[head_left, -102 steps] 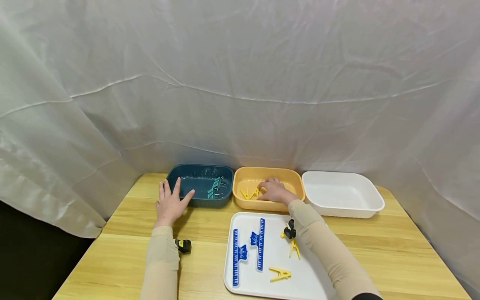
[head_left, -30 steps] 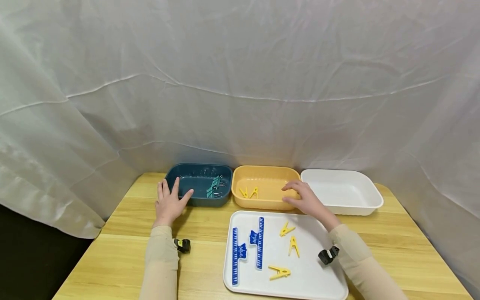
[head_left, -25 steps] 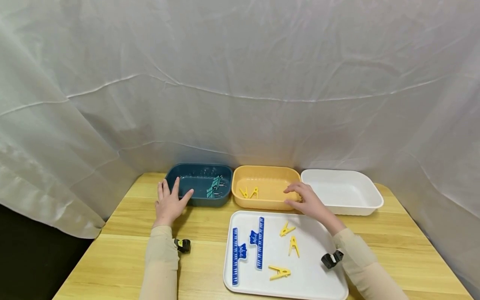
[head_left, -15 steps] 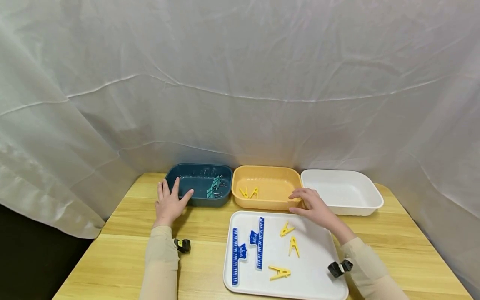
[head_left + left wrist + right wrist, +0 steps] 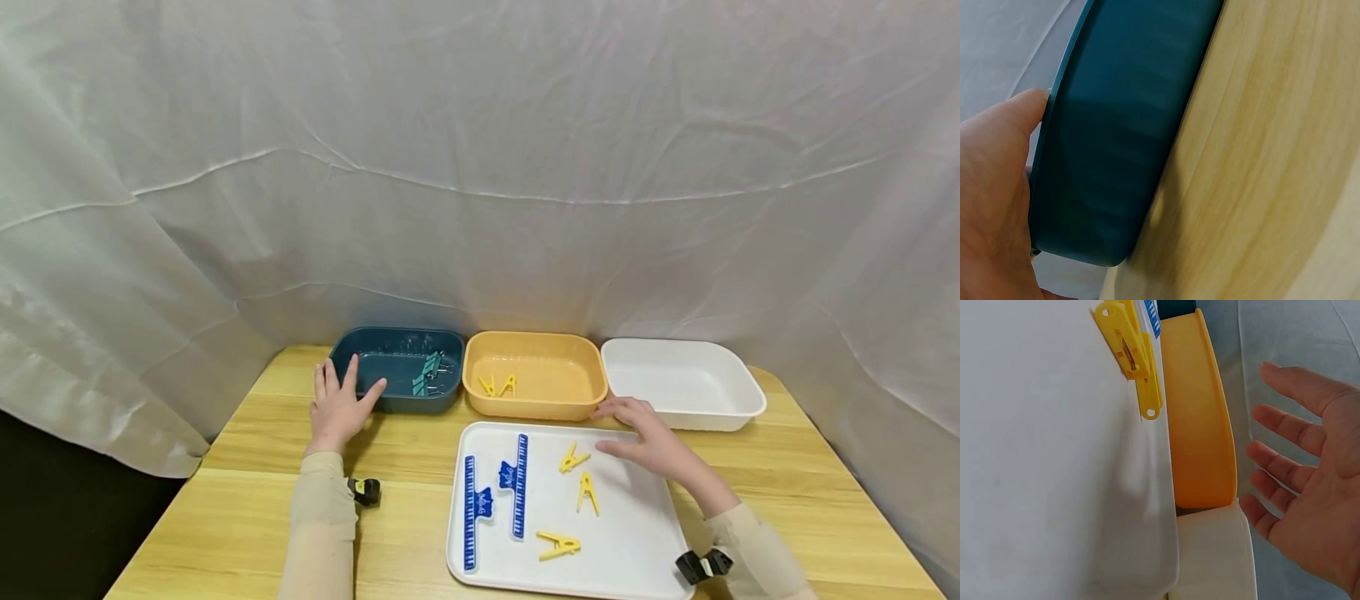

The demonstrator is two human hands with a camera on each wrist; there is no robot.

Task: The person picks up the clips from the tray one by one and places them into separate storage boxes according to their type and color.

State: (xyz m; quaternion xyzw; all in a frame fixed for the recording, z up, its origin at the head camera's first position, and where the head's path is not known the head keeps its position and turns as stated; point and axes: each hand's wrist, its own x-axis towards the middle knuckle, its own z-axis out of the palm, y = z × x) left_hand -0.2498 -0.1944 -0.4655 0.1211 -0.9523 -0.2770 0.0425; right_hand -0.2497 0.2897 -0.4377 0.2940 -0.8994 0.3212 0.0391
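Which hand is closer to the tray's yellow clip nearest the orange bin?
The right. The right hand is just right of the yellow clip, not touching it; the left hand is well to its left, at the dark blue bin.

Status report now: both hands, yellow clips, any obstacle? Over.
Left hand spread at rim of blue bin. Right hand open, empty, near far edge of tray. Yellow clips: three on tray, two in orange bin. Nothing visible blocks tray clips.

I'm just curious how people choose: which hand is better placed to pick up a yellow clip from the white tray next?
Probably the right hand: open, holding nothing, close to a yellow clip on the white tray. The left hand touches the dark blue bin, farther from that clip.
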